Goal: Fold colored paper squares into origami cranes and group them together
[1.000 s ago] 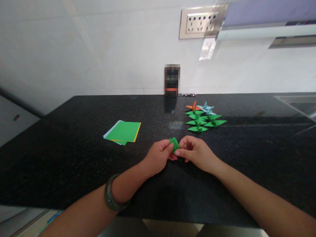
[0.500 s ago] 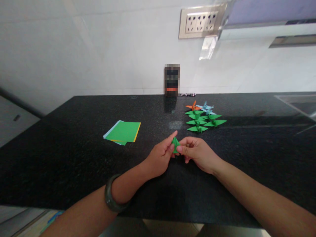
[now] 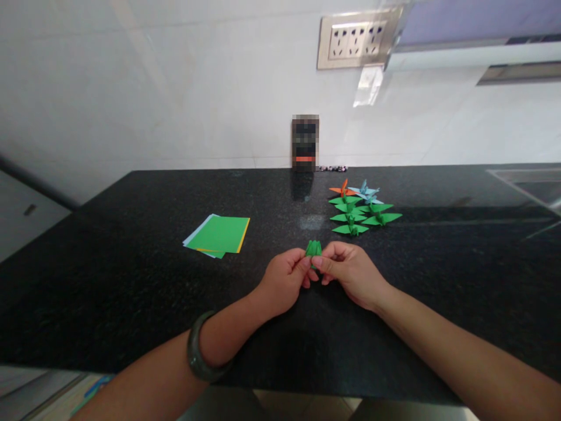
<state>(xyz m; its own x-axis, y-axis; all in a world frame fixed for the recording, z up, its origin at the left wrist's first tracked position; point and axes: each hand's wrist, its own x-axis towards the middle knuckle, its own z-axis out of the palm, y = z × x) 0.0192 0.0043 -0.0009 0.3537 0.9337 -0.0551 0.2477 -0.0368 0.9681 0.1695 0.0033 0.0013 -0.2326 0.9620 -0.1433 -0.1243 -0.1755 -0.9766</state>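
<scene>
A small folded green paper piece point(image 3: 313, 248) is pinched between both my hands just above the black stone counter point(image 3: 131, 280). My left hand point(image 3: 284, 282) grips its left side with thumb and fingertips; a dark bangle sits on that wrist. My right hand point(image 3: 350, 272) pinches its right side, fingers curled. Most of the paper is hidden by my fingers.
A stack of flat paper sheets point(image 3: 219, 235), green on top, lies to the left. Several finished paper cranes point(image 3: 362, 209), green, orange and light blue, sit to the back right. A dark blurred object point(image 3: 305, 142) leans on the white wall. A sink edge point(image 3: 526, 181) is at far right.
Both hands turned and reworked the green paper; it now shows as a short upright folded piece, a little higher between the fingertips. My left index finger, stretched out half a second ago, is curled again.
</scene>
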